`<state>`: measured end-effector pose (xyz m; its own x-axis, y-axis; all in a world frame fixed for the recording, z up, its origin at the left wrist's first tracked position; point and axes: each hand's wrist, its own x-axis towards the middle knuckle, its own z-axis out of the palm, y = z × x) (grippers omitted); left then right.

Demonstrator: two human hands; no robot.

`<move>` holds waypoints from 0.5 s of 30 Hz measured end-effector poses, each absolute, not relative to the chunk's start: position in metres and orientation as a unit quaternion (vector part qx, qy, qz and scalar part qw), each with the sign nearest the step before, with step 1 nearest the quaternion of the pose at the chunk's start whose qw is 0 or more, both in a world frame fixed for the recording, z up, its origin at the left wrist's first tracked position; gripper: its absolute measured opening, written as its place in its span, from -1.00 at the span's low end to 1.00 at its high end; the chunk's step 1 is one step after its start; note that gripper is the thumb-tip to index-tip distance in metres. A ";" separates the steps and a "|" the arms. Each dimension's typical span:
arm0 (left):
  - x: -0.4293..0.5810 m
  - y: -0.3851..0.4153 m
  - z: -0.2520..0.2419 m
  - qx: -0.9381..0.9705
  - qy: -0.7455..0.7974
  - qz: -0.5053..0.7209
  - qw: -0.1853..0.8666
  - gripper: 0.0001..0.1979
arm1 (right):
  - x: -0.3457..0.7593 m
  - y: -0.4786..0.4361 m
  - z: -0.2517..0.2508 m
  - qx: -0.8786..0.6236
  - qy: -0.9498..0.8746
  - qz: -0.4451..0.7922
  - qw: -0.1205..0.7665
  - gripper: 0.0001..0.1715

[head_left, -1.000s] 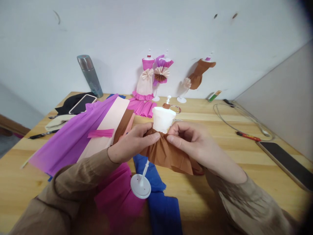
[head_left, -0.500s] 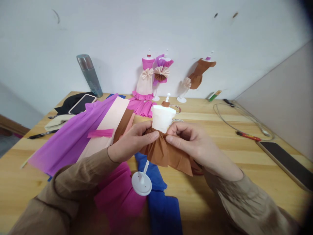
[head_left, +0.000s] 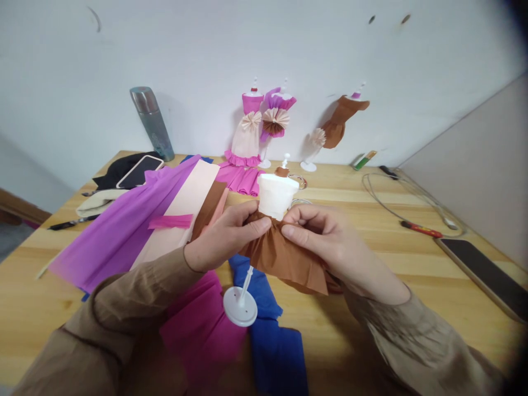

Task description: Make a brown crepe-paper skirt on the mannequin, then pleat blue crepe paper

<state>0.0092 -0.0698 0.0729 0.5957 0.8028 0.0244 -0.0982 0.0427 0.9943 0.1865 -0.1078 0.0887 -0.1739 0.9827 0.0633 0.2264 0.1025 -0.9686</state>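
Skirt (head_left: pixel 289 258) brown, pinched by left hand (head_left: pixel 223 240), right hand (head_left: pixel 330 243); mannequin (head_left: pixel 275 195) waist hidden.

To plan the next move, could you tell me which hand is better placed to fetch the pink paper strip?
Left, probably: the left hand lies nearest the narrow pink crepe-paper strip on the peach sheet; the right hand is beyond the small white mannequin.

— What's on your arms?
— Long sleeves, a dull brown: my left sleeve (head_left: pixel 136 297) and my right sleeve (head_left: pixel 416 341), same soft cloth. The right one shows a faint mottled weave.
— Tight?
— Loose. Behind each cuff (head_left: pixel 188 262) the cloth bunches into creases; past the cuff my left hand (head_left: pixel 223 237) and right hand (head_left: pixel 330 245) are bare.
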 end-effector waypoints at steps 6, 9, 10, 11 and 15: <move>0.009 -0.065 0.067 0.586 0.309 0.369 0.652 -0.73 | 0.191 -0.110 0.085 -0.486 -0.722 0.194 0.452 -0.91; 0.009 -0.062 0.066 0.552 0.310 0.384 0.672 -0.74 | 0.191 -0.115 0.088 -0.369 -0.821 0.020 0.435 -0.71; 0.009 -0.062 0.066 0.533 0.312 0.384 0.687 -0.74 | 0.190 -0.116 0.088 -0.336 -0.850 -0.017 0.405 -0.60; 0.009 -0.062 0.067 0.510 0.314 0.380 0.705 -0.74 | 0.188 -0.117 0.087 -0.315 -0.870 -0.049 0.376 -0.53; 0.008 -0.059 0.068 0.432 0.323 0.342 0.769 -0.76 | 0.184 -0.111 0.074 -0.301 -0.887 -0.111 0.331 -0.73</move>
